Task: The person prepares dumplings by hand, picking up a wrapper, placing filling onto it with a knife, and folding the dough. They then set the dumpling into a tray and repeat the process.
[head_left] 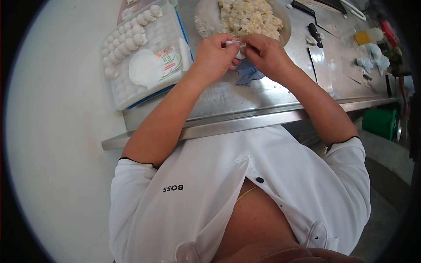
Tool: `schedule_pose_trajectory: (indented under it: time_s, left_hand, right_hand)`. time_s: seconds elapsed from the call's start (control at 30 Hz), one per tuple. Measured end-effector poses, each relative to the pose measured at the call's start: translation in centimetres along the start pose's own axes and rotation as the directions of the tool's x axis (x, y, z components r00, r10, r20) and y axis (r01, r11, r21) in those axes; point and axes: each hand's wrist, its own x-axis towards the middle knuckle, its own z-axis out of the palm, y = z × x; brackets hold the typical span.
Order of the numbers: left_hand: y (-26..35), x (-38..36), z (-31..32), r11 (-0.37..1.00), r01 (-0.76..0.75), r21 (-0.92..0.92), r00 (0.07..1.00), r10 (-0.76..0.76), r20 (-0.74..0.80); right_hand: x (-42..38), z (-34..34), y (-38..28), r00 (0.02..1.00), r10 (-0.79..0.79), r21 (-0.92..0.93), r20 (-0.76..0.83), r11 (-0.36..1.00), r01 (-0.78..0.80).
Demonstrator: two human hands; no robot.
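Observation:
Above the steel table's front part, my left hand (217, 55) is closed around a white dumpling (240, 54), only partly visible between the fingers. My right hand (266, 53) pinches the dumpling's edge from the other side. Just beyond both hands stands a wide metal bowl (286, 27) holding a chunky, pale filling (252, 18) with yellow bits. Left of my left hand, rows of folded dumplings (125, 44) sit on a white dimpled tray (125, 94), beside a stack of round white wrappers (144, 68). A crumpled blue cloth (249, 73) lies beneath my hands.
On the steel table (206, 98) at right lie a wide-bladed cleaver (321, 68), a black-handled scraper (305, 8) and a bottle of yellow liquid (367, 36). Crumpled pale plastic (379, 59) is farther right. A green bucket (379, 122) stands below the table edge.

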Motion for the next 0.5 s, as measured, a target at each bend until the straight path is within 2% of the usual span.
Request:
schedule_pose_trajectory:
  time_s: [0.07,0.1,0.17,0.27,0.4,0.47,0.5]
  left_hand:
    - [-0.1,0.2,-0.1,1.0,0.006,-0.021,0.999,-0.005,0.034]
    - [-0.1,0.1,0.1,1.0,0.005,-0.021,0.999,-0.005,0.035]
    - [-0.1,0.1,0.3,0.99,-0.088,-0.109,0.996,0.087,-0.019]
    - [-0.7,0.4,0.2,0.986,-0.093,-0.142,0.996,0.09,-0.026]
    - [-0.3,0.1,0.2,0.999,-0.033,-0.028,0.999,0.033,0.006]
    - [-0.1,0.0,0.1,0.999,-0.038,-0.021,0.999,0.038,0.011]
    - [-0.2,0.1,0.1,0.999,-0.038,-0.021,0.999,0.038,0.01]
  right_hand:
    - [0.1,0.2,0.8,0.997,-0.076,0.004,-0.012,0.997,0.076]
    - [0.2,0.1,0.9,0.997,-0.076,0.003,-0.013,0.997,0.076]
    - [0.4,0.0,1.1,0.994,-0.099,0.001,-0.053,0.995,0.099]
    - [0.1,-0.1,1.1,0.994,-0.101,0.008,-0.048,0.995,0.102]
    - [-0.1,-0.1,0.4,0.99,-0.142,-0.106,0.015,0.984,0.143]
    - [-0.3,-0.2,-0.4,0.999,0.05,0.026,0.0,0.998,-0.05]
    - [-0.3,-0.1,-0.3,0.999,0.05,0.026,0.0,0.998,-0.05]
